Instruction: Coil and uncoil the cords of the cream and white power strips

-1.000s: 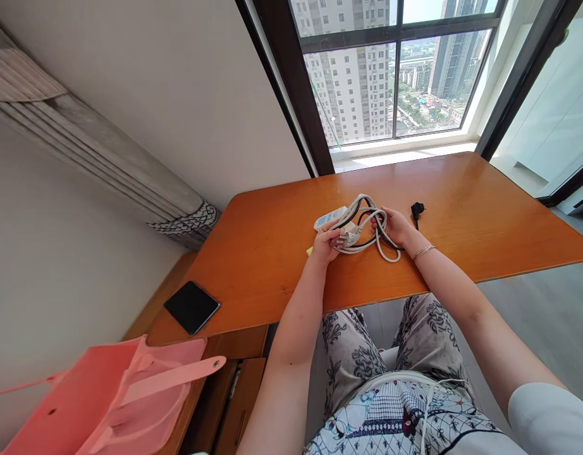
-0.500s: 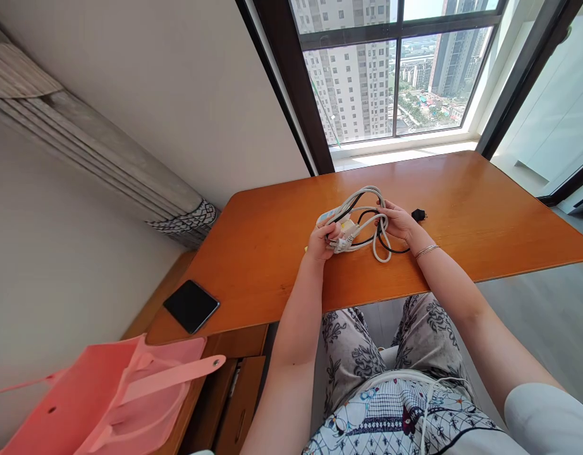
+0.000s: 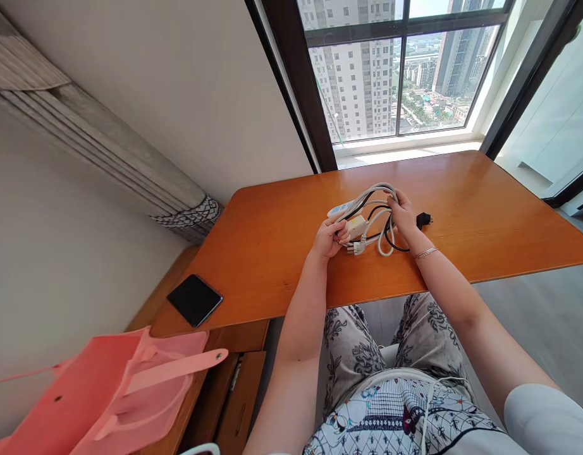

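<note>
Between my two hands hangs a tangled loop of white and black power cables (image 3: pixel 379 187), just above the wooden table. My left hand (image 3: pixel 332 236) is closed round the loop's left side. On the right, my right hand (image 3: pixel 401 208) pinches the cables near the top of the loop. A white plug (image 3: pixel 358 246) dangles by the left fingers. Behind the cables I see a white box with a yellow mark (image 3: pixel 356 226) and part of a white and blue power strip (image 3: pixel 339 209). A black plug (image 3: pixel 423 220) shows just right of my right wrist.
The orange-brown table (image 3: pixel 263 253) spans the view before the window. A black phone or tablet (image 3: pixel 195 299) lies at its left corner. Pink folded bag-like things (image 3: pixel 102 379) sit at the lower left, beside wooden drawers (image 3: pixel 239 398).
Both hands have shifted slightly right with the cables. The white plug now hangs lower, below the left fingers, and the white box shows more. The view has shifted a little.
</note>
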Tool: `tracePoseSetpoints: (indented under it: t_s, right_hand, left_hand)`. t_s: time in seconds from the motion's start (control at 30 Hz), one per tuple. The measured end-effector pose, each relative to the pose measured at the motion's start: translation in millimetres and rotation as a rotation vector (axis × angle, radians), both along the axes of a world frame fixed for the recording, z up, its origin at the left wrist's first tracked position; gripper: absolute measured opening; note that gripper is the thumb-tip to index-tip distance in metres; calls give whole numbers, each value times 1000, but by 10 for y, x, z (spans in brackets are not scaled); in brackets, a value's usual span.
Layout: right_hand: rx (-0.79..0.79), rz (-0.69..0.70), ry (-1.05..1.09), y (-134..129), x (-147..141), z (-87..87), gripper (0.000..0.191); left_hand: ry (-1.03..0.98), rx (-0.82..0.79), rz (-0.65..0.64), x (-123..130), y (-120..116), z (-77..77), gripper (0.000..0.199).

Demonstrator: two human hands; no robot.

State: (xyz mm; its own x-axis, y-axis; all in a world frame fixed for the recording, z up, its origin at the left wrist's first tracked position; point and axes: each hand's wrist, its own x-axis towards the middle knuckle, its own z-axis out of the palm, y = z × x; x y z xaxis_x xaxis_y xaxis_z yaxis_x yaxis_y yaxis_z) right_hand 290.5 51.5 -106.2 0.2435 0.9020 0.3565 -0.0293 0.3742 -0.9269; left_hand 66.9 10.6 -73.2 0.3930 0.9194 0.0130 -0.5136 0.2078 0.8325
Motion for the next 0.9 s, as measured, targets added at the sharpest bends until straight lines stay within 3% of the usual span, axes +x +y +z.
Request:
tracePoseSetpoints:
  t_s: [0.23,0.53,0.63,0.7,0.8,0.9]
  right_hand:
    - [236,-275,-242,17,68,-49,33]
    - [363,-443,-531,-101,167,34,37]
    - [396,-431,-532,-101,226,47,36]
    - [382,-346,-526,-72,288,42,33]
    - [323,-174,-502,-26,362,25,31]
    - [318,-167,-465,-16,356,17,30]
  left_hand:
    - [-11,-9,-2,-33,27,-42,28]
    - [11,46,-20,-77,15,-33,25]
    - [51,82,-39,-69,-3,-9,28]
    - [84,117,-28,-67,-10,-7,31]
    - [137,161,55,-54,7,-55,31]
    - [278,249,159,-12,48,-158,34]
